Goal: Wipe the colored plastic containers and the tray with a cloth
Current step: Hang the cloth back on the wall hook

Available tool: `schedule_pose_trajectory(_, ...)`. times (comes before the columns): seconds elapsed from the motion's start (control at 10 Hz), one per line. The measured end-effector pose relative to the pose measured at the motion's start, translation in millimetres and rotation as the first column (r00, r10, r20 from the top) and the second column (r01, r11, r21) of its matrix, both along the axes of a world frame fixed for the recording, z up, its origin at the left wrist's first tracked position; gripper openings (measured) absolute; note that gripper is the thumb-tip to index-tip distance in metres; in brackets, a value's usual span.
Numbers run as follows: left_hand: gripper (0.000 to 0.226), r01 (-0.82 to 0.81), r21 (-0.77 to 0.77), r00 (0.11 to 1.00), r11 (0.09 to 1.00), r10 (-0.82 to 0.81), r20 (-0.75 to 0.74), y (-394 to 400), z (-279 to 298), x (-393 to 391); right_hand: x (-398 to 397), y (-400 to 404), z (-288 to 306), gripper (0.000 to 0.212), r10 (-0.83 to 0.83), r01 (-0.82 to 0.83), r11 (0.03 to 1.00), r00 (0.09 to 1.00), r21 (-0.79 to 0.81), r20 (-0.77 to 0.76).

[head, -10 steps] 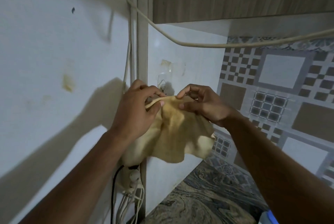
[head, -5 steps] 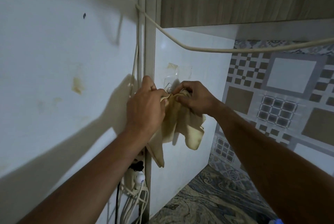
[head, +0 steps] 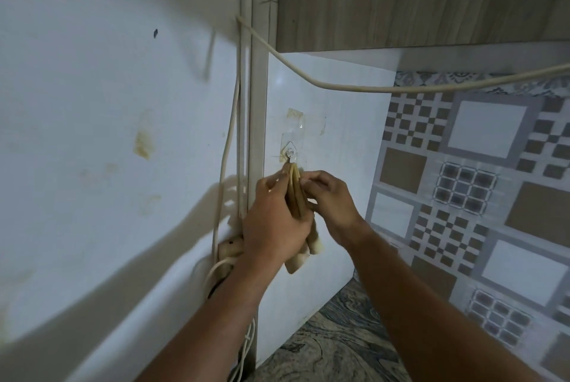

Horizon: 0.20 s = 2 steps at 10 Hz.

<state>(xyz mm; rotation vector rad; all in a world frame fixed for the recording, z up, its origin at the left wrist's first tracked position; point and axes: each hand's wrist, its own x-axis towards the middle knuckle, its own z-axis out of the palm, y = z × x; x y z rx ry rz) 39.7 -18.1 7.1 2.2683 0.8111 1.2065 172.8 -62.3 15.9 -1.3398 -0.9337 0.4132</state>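
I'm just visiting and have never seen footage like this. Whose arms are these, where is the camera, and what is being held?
There is no machine here: a person wears a camera on the head, looking forward and down at their own arms. The left hand and the right hand both hold a bunched yellow cloth whose top hangs at a small clear hook stuck to the white wall. Beside it are a white cable, patterned tiles and, lower down, a marbled counter. The containers and tray are not in view.

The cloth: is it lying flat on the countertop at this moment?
No: the cloth hangs bunched from the wall hook, with the left hand and right hand on either side.
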Motion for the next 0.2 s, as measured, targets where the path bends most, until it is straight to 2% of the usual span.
schedule_pose_trajectory(0.1, 0.073, 0.062, -0.067, 0.988, 0.996, -0.051, 0.148, -6, -20, 3, -4, -9, -12, 0.019, -0.042, 0.041, 0.999, 0.999, -0.035, -0.021)
schedule_pose_trajectory(0.2, 0.073, 0.006, -0.063, 0.975, 0.998, 0.008, 0.223, -10, -36, -5, -6, -23, -25, 0.016, -0.095, 0.101, 0.991, 0.993, -0.086, 0.065)
